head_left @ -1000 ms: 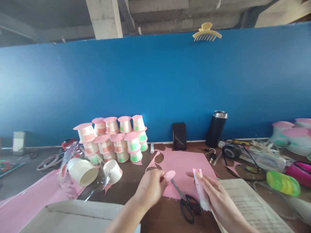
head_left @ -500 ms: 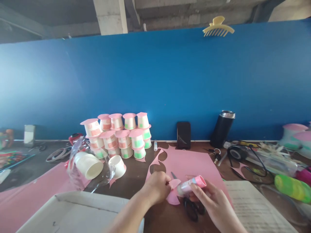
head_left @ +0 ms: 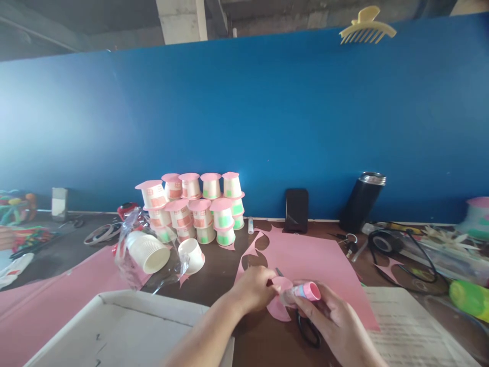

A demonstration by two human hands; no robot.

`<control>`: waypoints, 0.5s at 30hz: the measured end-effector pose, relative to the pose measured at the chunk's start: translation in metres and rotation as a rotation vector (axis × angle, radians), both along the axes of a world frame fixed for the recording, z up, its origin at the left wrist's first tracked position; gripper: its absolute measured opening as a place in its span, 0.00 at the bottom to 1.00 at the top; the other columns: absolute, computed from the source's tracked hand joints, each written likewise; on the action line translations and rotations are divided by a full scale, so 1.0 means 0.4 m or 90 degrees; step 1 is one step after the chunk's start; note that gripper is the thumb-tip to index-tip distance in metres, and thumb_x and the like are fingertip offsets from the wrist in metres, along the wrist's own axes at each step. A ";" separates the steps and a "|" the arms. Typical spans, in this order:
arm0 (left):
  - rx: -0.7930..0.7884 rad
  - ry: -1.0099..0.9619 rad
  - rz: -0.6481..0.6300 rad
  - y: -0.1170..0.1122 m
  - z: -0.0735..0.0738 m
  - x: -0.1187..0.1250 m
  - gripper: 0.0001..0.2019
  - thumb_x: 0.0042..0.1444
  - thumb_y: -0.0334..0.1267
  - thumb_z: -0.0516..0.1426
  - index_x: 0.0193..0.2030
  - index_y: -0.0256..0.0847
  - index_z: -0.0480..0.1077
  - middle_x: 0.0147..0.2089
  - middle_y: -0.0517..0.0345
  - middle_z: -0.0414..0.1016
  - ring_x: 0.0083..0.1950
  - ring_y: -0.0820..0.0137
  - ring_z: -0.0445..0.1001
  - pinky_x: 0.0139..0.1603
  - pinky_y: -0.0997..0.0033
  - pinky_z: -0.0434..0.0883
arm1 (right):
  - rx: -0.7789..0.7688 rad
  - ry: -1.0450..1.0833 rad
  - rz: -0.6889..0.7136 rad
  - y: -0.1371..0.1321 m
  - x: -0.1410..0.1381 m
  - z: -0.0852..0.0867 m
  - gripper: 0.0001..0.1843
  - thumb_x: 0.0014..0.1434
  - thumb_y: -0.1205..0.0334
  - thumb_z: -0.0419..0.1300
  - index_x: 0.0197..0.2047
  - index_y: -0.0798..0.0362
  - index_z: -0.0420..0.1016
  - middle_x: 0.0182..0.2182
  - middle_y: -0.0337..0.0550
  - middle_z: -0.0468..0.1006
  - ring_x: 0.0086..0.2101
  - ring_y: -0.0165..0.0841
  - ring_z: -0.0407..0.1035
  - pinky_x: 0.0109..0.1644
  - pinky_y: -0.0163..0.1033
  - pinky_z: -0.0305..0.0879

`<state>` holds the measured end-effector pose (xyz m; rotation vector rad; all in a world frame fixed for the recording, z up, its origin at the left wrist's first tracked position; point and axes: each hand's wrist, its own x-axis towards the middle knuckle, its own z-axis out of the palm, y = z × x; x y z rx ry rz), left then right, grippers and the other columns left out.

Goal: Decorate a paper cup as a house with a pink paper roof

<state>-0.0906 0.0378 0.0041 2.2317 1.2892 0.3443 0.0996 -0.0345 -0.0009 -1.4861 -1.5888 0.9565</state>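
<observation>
My left hand (head_left: 254, 288) pinches a small round pink paper cut-out (head_left: 280, 299) just above the table. My right hand (head_left: 333, 321) is closed round a pink-capped glue stick (head_left: 304, 291), whose tip rests against the cut-out. Both hands meet over the front edge of a large pink paper sheet (head_left: 313, 260) with circles cut out of its left side. Black scissors (head_left: 307, 330) lie on the table under my right hand, mostly hidden by it.
A pile of upturned paper cups with pink lids (head_left: 194, 206) stands at the back left. A bagged sleeve of plain cups (head_left: 147, 252) and one loose cup (head_left: 193, 255) lie nearby. A white cardboard tray (head_left: 126, 331), a phone (head_left: 296, 210), a black flask (head_left: 362, 201), cables and a printed sheet (head_left: 412, 331) surround the hands.
My right hand turned the glue stick from upright to lying sideways and brought it against the cut-out in my left hand. The view has shifted slightly left.
</observation>
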 end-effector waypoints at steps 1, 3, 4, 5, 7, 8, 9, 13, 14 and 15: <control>0.000 0.002 0.001 0.001 -0.003 0.000 0.08 0.53 0.37 0.53 0.26 0.41 0.69 0.28 0.61 0.70 0.30 0.72 0.65 0.27 0.73 0.53 | -0.001 0.000 0.001 -0.001 -0.002 -0.002 0.16 0.60 0.43 0.57 0.40 0.46 0.74 0.26 0.37 0.78 0.27 0.35 0.71 0.28 0.34 0.63; 0.003 0.008 0.003 0.004 -0.008 0.000 0.08 0.53 0.37 0.52 0.27 0.41 0.70 0.28 0.60 0.71 0.30 0.72 0.65 0.27 0.73 0.52 | -0.006 -0.001 0.006 -0.003 -0.005 -0.004 0.17 0.60 0.43 0.57 0.41 0.47 0.74 0.27 0.37 0.79 0.26 0.35 0.70 0.27 0.34 0.62; 0.004 0.010 0.004 0.005 -0.009 0.000 0.08 0.53 0.37 0.52 0.27 0.41 0.70 0.29 0.60 0.72 0.30 0.71 0.66 0.26 0.73 0.52 | -0.009 -0.003 0.008 -0.004 -0.007 -0.005 0.17 0.60 0.43 0.57 0.41 0.47 0.74 0.28 0.37 0.79 0.26 0.34 0.70 0.26 0.33 0.61; 0.006 0.011 0.004 0.005 -0.010 0.000 0.08 0.53 0.37 0.52 0.27 0.41 0.70 0.29 0.60 0.72 0.30 0.71 0.66 0.26 0.73 0.52 | -0.011 -0.006 0.009 -0.005 -0.008 -0.005 0.17 0.60 0.43 0.57 0.41 0.47 0.75 0.28 0.37 0.80 0.26 0.34 0.71 0.26 0.33 0.61; 0.006 0.011 0.001 0.006 -0.011 -0.001 0.08 0.53 0.38 0.52 0.27 0.40 0.70 0.29 0.59 0.72 0.30 0.71 0.66 0.26 0.73 0.52 | -0.012 -0.021 0.006 -0.007 -0.011 -0.003 0.17 0.59 0.43 0.58 0.41 0.47 0.75 0.29 0.37 0.80 0.28 0.35 0.71 0.27 0.33 0.61; 0.006 0.011 -0.001 0.006 -0.012 -0.001 0.08 0.53 0.37 0.52 0.27 0.40 0.70 0.29 0.59 0.72 0.30 0.71 0.67 0.26 0.73 0.53 | -0.011 -0.027 0.006 -0.007 -0.011 -0.002 0.17 0.59 0.42 0.58 0.41 0.46 0.76 0.29 0.37 0.80 0.28 0.35 0.71 0.28 0.33 0.61; 0.005 0.011 -0.003 0.006 -0.012 -0.001 0.08 0.53 0.36 0.52 0.28 0.40 0.69 0.29 0.59 0.73 0.30 0.71 0.67 0.26 0.73 0.53 | -0.012 -0.029 0.006 -0.007 -0.012 0.001 0.18 0.59 0.42 0.58 0.41 0.46 0.76 0.29 0.37 0.80 0.29 0.36 0.71 0.28 0.33 0.62; 0.007 0.012 -0.008 0.006 -0.012 -0.002 0.07 0.53 0.35 0.51 0.29 0.41 0.70 0.31 0.58 0.74 0.33 0.70 0.69 0.27 0.73 0.55 | -0.024 -0.031 0.018 -0.007 -0.011 0.015 0.18 0.58 0.42 0.58 0.40 0.47 0.76 0.27 0.38 0.80 0.29 0.37 0.71 0.30 0.34 0.62; 0.009 0.015 -0.006 0.006 -0.012 -0.001 0.07 0.53 0.35 0.51 0.30 0.40 0.70 0.32 0.57 0.74 0.33 0.70 0.69 0.27 0.73 0.55 | -0.024 -0.029 0.024 -0.007 -0.011 0.019 0.18 0.59 0.42 0.58 0.40 0.47 0.76 0.28 0.38 0.79 0.29 0.37 0.72 0.31 0.34 0.63; 0.010 0.018 -0.004 0.006 -0.012 -0.001 0.07 0.53 0.35 0.51 0.30 0.40 0.70 0.31 0.57 0.74 0.33 0.69 0.69 0.27 0.73 0.55 | -0.023 -0.025 0.029 -0.007 -0.010 0.023 0.18 0.59 0.43 0.57 0.40 0.47 0.76 0.28 0.38 0.79 0.30 0.37 0.72 0.32 0.35 0.64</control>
